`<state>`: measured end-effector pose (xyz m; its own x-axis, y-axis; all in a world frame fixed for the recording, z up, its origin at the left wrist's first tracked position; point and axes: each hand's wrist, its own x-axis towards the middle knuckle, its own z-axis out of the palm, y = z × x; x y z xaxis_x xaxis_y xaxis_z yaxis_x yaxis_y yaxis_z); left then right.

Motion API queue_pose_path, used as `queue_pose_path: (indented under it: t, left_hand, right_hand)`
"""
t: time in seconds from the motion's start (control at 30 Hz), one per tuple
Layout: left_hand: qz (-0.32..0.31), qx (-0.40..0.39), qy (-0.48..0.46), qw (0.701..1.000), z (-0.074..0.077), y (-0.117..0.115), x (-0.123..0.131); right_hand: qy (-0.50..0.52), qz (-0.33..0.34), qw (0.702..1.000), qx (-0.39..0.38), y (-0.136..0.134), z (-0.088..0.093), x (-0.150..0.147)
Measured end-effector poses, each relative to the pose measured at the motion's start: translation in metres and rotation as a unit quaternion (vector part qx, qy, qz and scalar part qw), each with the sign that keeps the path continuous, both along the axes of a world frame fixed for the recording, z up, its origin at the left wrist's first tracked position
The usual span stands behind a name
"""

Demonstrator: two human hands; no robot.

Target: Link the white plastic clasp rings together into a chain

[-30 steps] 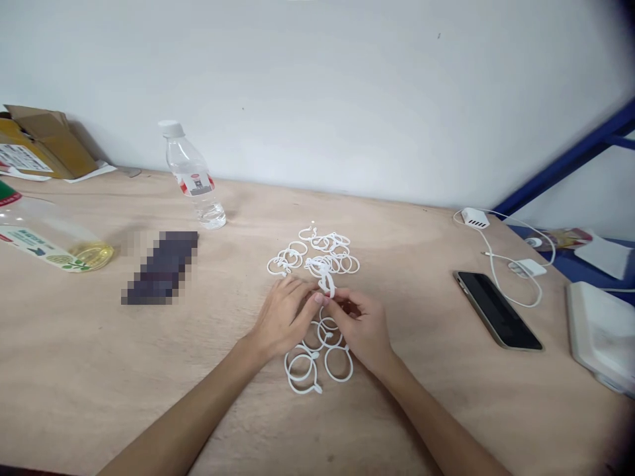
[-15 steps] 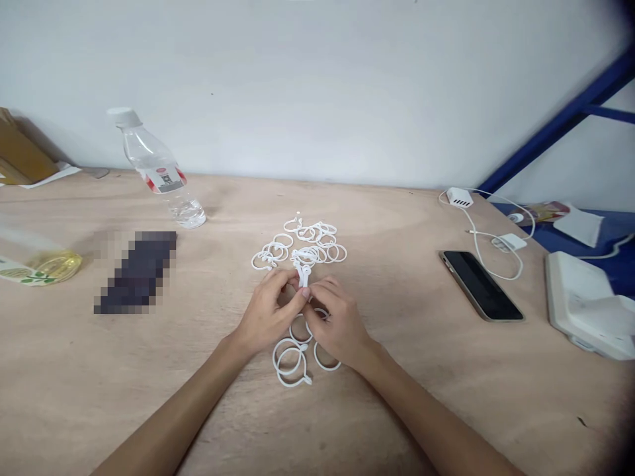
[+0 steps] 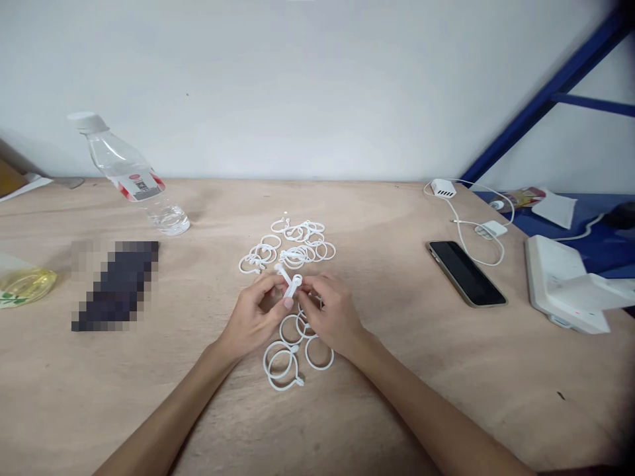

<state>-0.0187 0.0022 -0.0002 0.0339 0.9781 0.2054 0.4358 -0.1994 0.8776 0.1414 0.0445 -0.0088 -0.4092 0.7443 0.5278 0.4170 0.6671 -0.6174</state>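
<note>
My left hand [image 3: 255, 314] and my right hand [image 3: 330, 312] meet at the middle of the wooden table [image 3: 397, 370], fingers pinched together on one white plastic ring [image 3: 290, 285] held just above the surface. Below and between my hands lies a linked chain of white rings [image 3: 290, 350]. Beyond my fingertips sits a loose pile of white rings [image 3: 290, 246].
A tilted clear water bottle [image 3: 129, 178] stands at the back left, a pixelated dark object [image 3: 116, 284] lies left, and a yellowish bottle [image 3: 22, 285] is at the left edge. Right of the rings lie a black phone [image 3: 465, 272], a white charger with cable [image 3: 469, 218] and a white box [image 3: 565, 287].
The view has swung to the right, so everything sits further left in the picture. The white ring between my fingers has turned from upright to slanted.
</note>
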Motion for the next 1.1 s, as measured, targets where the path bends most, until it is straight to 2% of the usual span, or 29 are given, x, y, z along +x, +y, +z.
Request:
queue_pose_path:
  t: [0.13,0.27,0.47,0.57,0.73,1.1]
  left_hand:
    - [-0.001,0.004,-0.002,1.000,0.0013,-0.0001,-0.0001]
    - [-0.002,0.006,-0.006,1.000,0.0018,-0.0001,-0.0005]
    - [-0.013,-0.005,-0.025,1.000,0.0020,0.0004,-0.0015]
    - [0.003,-0.008,-0.032,0.999,0.0021,0.0001,-0.0012]
    - [0.026,-0.012,-0.032,0.999,0.0037,-0.0013,-0.0001]
    - [0.046,0.000,-0.011,0.999,0.0020,-0.0010,0.0015]
  right_hand:
    - [-0.059,-0.018,0.995,0.076,-0.0018,0.0002,0.0003]
    - [-0.073,-0.023,0.990,0.116,-0.0030,0.0034,0.0012]
    - [-0.057,-0.012,0.994,0.094,-0.0054,0.0039,-0.0015]
    - [-0.041,-0.019,0.996,0.082,-0.0063,0.0034,-0.0023]
    - [-0.038,0.006,0.997,0.072,-0.0091,0.0072,-0.0026]
    - [-0.047,-0.020,0.993,0.103,-0.0005,0.0064,0.0025]
